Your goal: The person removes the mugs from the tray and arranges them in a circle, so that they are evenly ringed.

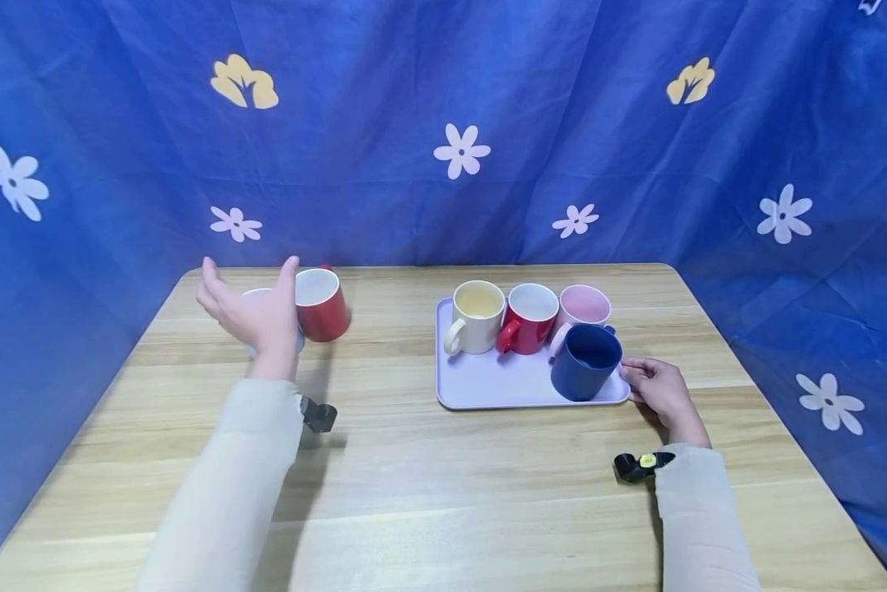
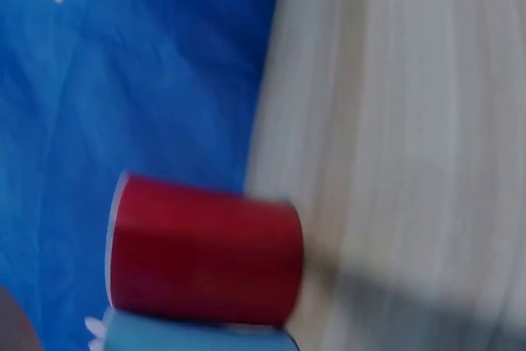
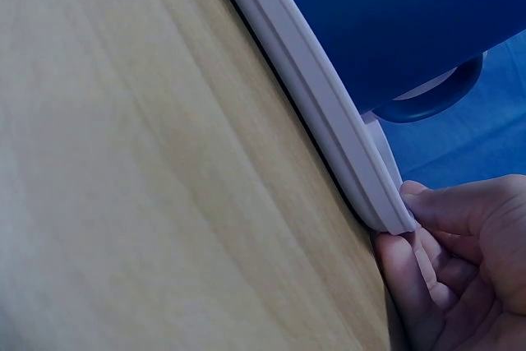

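My left hand [image 1: 256, 319], thumb and fingers spread, hovers by a light blue mug [image 2: 193, 336] and hides most of it in the head view. Touching or nearly touching that mug is a red mug [image 1: 325, 319] with a white inside. At the right, my right hand [image 1: 663, 392] pinches the near right corner of a pale lilac tray [image 1: 487, 390] between thumb and fingers. On the tray, a cream mug [image 1: 480, 333], a smaller red mug [image 1: 530, 330] and a pink mug [image 1: 587, 304] form a back row; a dark blue mug [image 1: 584, 374] stands before the pink one.
Everything stands on a wooden table [image 1: 428, 493] with rounded far corners. A blue curtain [image 1: 384, 131] with flower prints hangs behind and along both sides. Black wrist cameras stick out from both sleeves. The tray's edge also shows at the top of the left wrist view.
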Demonstrator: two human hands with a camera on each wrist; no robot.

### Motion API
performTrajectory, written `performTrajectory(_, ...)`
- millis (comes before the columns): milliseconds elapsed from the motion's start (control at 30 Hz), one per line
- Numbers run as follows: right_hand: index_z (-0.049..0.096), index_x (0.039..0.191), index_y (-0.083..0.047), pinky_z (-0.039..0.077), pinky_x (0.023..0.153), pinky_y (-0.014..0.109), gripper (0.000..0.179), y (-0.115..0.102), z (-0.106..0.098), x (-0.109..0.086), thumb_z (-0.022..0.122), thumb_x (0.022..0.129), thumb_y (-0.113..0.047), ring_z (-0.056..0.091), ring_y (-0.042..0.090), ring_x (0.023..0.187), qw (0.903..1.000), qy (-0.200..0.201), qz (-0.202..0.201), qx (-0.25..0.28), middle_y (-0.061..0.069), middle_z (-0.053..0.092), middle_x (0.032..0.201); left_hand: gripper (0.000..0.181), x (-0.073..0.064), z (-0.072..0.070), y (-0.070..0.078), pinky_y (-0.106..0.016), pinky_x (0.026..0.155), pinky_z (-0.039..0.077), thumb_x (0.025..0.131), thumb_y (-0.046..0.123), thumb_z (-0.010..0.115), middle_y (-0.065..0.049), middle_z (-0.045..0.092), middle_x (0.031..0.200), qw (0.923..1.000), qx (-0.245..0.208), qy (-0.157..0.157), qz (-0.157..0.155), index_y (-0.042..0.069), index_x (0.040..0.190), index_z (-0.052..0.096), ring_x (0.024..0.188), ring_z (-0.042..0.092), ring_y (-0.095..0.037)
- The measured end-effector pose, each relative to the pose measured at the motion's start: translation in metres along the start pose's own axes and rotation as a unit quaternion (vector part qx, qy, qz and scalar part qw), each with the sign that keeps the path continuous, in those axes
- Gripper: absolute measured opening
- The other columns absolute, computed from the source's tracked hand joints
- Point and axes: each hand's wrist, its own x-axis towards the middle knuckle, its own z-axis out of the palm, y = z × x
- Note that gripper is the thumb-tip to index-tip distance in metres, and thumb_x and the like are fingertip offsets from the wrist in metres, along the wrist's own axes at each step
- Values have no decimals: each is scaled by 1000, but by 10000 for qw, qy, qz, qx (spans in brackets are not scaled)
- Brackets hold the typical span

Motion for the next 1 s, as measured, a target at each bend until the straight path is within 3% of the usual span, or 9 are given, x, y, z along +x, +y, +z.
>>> performTrajectory(167,54,127,7,52,61,22,39,-1,0,0,58,96,-16,57,2,73,10000,-11,29,50,5,66,101,101,-21,12,11,-13,102,21,59,53,86,1,39,140,9979,-390,-260,436,16,142,41,127,35,-2)
performTrajectory(367,54,128,7,52,60,21,40,-1,-1,0,58,96,-16,56,1,72,10000,15,3,73,4,66,100,98,-59,28,15,-22,104,25,61,54,85,-5,41,139,9918,-478,-750,922,12,140,44,126,38,-12)
performTrajectory(467,54,127,8,52,60,21,40,0,0,0,58,95,-15,57,0,72,9999,33,8,99,3,66,99,96,-80,35,16,-27,102,31,62,51,85,-8,43,137,9865,-622,-1043,1095,11,140,45,124,41,-18)
performTrajectory(667,54,127,8,52,60,21,39,0,0,0,58,95,-14,57,0,72,9999,66,-50,64,4,66,99,90,-117,47,21,-35,103,33,65,39,87,-15,44,134,9726,-937,-1484,1527,4,137,47,123,42,-23)
performTrajectory(1000,54,127,7,52,60,21,39,-2,0,-2,58,96,-15,57,1,72,9999,30,7,124,5,66,101,90,-165,61,28,-39,100,36,65,40,86,-16,45,132,9553,-936,-2196,1744,5,138,47,121,43,-26)
